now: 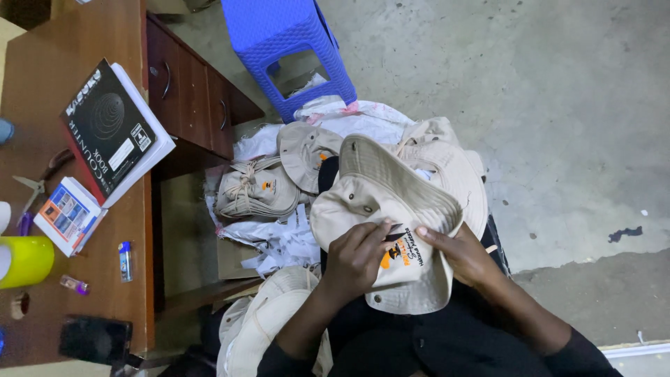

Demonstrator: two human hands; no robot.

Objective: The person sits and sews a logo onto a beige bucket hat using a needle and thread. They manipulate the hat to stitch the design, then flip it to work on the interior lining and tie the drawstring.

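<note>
Both hands grip a beige bucket hat (391, 209) over the lap: left hand (357, 257) pinches the crown by the orange logo, right hand (462, 253) clamps the brim edge. More beige hats (259, 190) piled on white sacking (279, 244) on the floor ahead. Blue plastic stool (289, 49) beyond. Worktop (42, 70) to the left carries a black book (105, 129), yellow cup (24, 260), lighter (125, 260).

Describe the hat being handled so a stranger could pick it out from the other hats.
Below the blue plastic stool, beige hats are piled over the person's lap. The one meant is the beige bucket hat at the middle, gripped by the left hand and right hand. Unlike the tied hat bundle, it alone is held, orange-and-black print upward.
</note>
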